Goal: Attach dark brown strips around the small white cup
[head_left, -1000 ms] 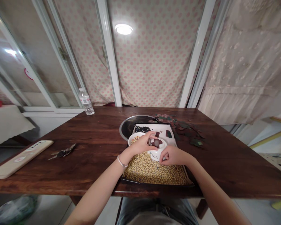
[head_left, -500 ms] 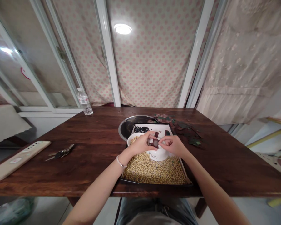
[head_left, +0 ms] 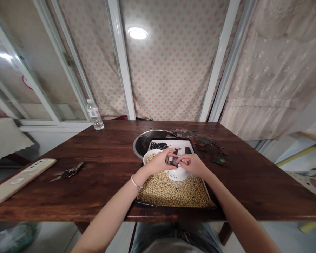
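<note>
My left hand [head_left: 158,162] curves its thumb and fingers around a small flat dark reddish-brown piece [head_left: 174,162], holding it at the edges above a white bowl [head_left: 178,174]. From the other side, my right hand [head_left: 193,164] is closed in a pinch, its fingertips touching the piece; what they hold, if anything, is too small to see. A second white bowl [head_left: 147,153] with pale yellow beans stands beside my left hand, partly covered by it. Both bowls are in a dark-edged tray [head_left: 213,206] whose near part is full of yellow beans [head_left: 171,193].
Small black items [head_left: 159,145] lie at the tray's far left, and a dark green piece [head_left: 188,150] at its right. Behind is a round dark plate [head_left: 139,144]. Dark scraps [head_left: 208,144] are scattered rightward. Keys [head_left: 68,172], a phone [head_left: 23,179] and a water bottle [head_left: 95,116] stand leftward.
My right fingertips have moved slightly left, onto the dark piece. My left hand has stayed nearly in place, and the view has shifted very little.
</note>
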A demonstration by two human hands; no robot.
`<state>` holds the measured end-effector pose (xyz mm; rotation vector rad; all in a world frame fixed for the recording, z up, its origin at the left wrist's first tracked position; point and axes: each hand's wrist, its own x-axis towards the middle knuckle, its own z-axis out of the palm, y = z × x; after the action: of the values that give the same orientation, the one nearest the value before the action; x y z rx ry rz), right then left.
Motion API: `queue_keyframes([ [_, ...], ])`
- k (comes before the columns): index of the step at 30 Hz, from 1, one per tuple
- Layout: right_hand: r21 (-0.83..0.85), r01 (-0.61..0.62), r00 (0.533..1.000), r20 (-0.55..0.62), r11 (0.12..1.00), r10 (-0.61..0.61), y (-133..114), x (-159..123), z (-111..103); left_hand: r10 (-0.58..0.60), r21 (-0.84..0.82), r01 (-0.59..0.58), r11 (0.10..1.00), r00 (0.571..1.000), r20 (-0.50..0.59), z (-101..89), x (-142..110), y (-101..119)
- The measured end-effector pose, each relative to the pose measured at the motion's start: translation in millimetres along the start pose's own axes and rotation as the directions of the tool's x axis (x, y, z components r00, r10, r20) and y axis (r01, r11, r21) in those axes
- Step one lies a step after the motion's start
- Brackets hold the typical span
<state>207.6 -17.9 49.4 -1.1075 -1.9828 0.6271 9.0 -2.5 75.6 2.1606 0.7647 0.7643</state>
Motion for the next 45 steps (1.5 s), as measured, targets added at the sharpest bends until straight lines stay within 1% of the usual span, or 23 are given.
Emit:
queue_keyframes([
  [8,-0.015,0.005,1.000,-0.016,1.000,-0.005,0.1,-2.1,-0.2,-0.017,0.005,0.017,1.000,1.000,0.002,-0.5,-0.8,3.7],
  [20,-0.038,-0.005,1.000,-0.024,0.999,0.004,5.0,-2.7,0.3,-0.023,0.011,0.023,1.000,1.000,0.005,-0.5,0.2,3.2],
  [27,-0.068,0.012,0.999,-0.038,0.998,-0.014,4.1,-3.5,-0.9,-0.026,0.015,0.026,1.000,1.000,0.003,-0.7,-0.3,4.0],
  [33,-0.072,0.030,0.999,-0.024,0.997,-0.032,0.0,-3.1,0.8,-0.022,0.017,0.022,1.000,1.000,0.006,-0.7,0.0,3.6],
  [37,-0.080,0.013,0.998,-0.058,0.997,-0.017,-1.6,-0.8,3.6,-0.021,0.025,0.021,0.999,1.000,0.000,-0.7,0.2,3.4],
  [45,-0.075,-0.055,0.991,-0.128,0.996,0.045,5.5,3.6,6.0,-0.024,0.029,0.024,0.999,1.000,0.000,0.3,0.9,-0.7],
])
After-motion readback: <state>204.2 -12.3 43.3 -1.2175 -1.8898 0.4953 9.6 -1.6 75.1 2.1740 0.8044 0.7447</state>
